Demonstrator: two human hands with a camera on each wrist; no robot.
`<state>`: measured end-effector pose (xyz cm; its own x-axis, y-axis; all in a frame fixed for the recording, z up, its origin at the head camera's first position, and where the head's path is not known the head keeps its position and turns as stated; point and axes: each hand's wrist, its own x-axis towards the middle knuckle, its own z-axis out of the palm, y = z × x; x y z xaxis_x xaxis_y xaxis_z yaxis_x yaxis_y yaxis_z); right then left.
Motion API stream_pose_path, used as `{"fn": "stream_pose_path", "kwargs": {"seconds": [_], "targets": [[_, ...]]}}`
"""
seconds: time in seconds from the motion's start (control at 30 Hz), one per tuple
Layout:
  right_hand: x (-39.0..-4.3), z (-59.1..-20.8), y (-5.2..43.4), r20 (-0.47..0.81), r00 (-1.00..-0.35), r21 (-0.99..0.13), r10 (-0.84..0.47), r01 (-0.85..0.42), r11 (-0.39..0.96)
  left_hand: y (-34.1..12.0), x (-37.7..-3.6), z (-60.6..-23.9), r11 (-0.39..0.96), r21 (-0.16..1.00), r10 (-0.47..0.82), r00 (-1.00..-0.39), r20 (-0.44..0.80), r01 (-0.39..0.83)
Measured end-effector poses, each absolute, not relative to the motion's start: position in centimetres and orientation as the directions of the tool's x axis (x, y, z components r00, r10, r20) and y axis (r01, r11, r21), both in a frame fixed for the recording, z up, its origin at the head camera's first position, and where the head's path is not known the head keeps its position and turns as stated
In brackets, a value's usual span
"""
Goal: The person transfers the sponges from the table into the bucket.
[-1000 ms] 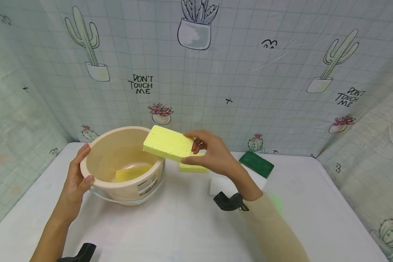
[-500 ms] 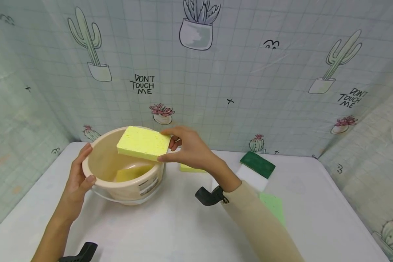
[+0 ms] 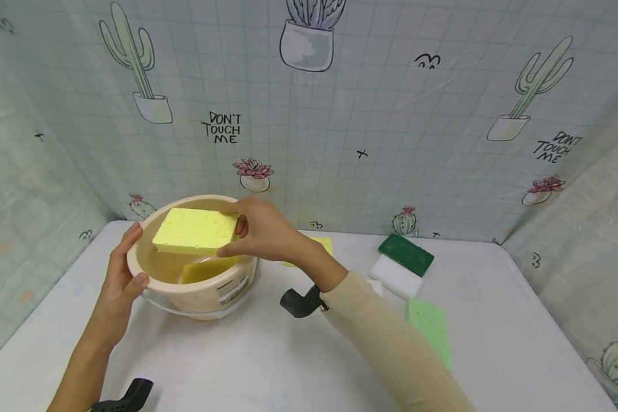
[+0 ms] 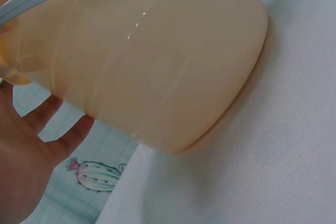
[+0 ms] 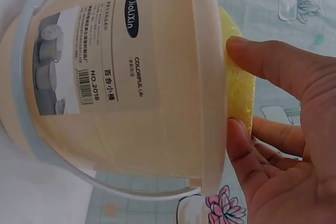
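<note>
Right hand (image 3: 260,232): a flat yellow rectangular sponge (image 3: 195,231) is pinched by 1 short end, thumb below, fingers on top, and is held level over the mouth of the round beige plastic bucket (image 3: 221,289), just above the rim. Grip at the end prob. leaves the rest of the slab free over the opening. In the right wrist view the sponge edge is seen past the bucket rim, thumb tip pressed on it.

Left hand (image 3: 121,272): curled round the bucket's near-left rim, thumb on the outside wall, fingers over the lip; bucket appears to be steadied that way. Bucket stands upright on the tabletop (image 3: 268,366).

Inside the bucket a 2nd yellow sponge (image 3: 206,269) is seen, leaning against the wall; liquid cannot be confirmed.

Tabletop: white cloth-like cover. On it, right of the bucket: a thin yellow sponge (image 3: 321,245) partly hidden by the forearm, a white block w/ dark green scouring pad (image 3: 403,262), a light green flat sponge (image 3: 430,329).

Room: backdrop of pale gridded sheeting (image 3: 340,126) w/ cactus prints and "DON'T TOUCH ME" lettering on 3 sides.
</note>
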<state>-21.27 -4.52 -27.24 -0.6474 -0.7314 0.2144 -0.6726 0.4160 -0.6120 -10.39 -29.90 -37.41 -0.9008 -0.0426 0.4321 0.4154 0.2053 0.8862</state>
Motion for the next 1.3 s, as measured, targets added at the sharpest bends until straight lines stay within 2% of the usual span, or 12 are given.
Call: {"fn": "stream_pose_path", "kwargs": {"seconds": [0.27, 0.5, 0.73, 0.97, 1.3], "targets": [[-21.0, -27.8, -6.0, 0.177, -0.635, -0.54, -0.752, -0.701, 0.465, -29.9, -10.5, -37.6, 0.206, 0.882, -0.037, -0.897, 0.441, 0.425], [-20.6, -27.8, -7.2, 0.144, -0.627, -0.502, -0.766, -0.713, 0.489, -30.0, -10.7, -37.7, 0.089, 0.878, -0.005, -0.881, 0.472, 0.47], [-20.4, -27.8, -7.5, 0.114, -0.613, -0.464, -0.782, -0.729, 0.504, -30.0, -10.6, -37.6, 0.114, 0.881, -0.009, -0.887, 0.462, 0.459], [-20.6, -27.7, -7.5, 0.138, -0.571, -0.487, -0.809, -0.751, 0.446, -30.0, -10.6, -37.5, 0.139, 0.884, -0.017, -0.892, 0.452, 0.445], [-20.4, -27.3, -7.4, 0.082, -0.606, -0.5, -0.791, -0.712, 0.494, -30.0, -10.6, -37.6, 0.124, 0.878, -0.011, -0.884, 0.467, 0.462]]}}
